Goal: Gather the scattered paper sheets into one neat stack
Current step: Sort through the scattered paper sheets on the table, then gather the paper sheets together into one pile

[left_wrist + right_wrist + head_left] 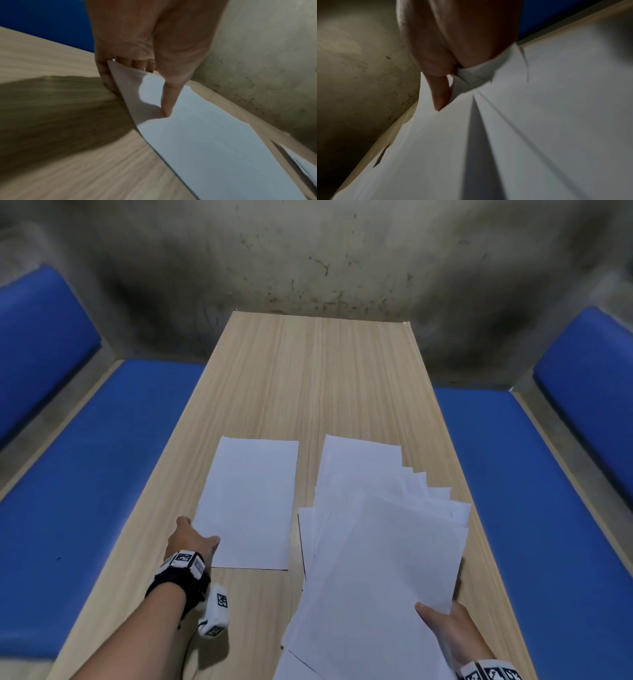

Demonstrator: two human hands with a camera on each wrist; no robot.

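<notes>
A single white sheet (250,501) lies flat on the left half of the wooden table (318,371). My left hand (193,537) pinches its near left corner; in the left wrist view the thumb (167,100) presses on top of the single sheet (205,142) and the fingers curl under the lifted corner. On the right, several white sheets (373,542) lie fanned and overlapping. My right hand (442,619) grips the near right edge of the topmost ones, thumb (440,92) on top, the fanned sheets (539,121) bending at the grip.
Blue padded benches (113,474) (534,491) run along both long sides of the table. A stained concrete wall (308,258) stands past the far edge. The far half of the tabletop shows bare wood.
</notes>
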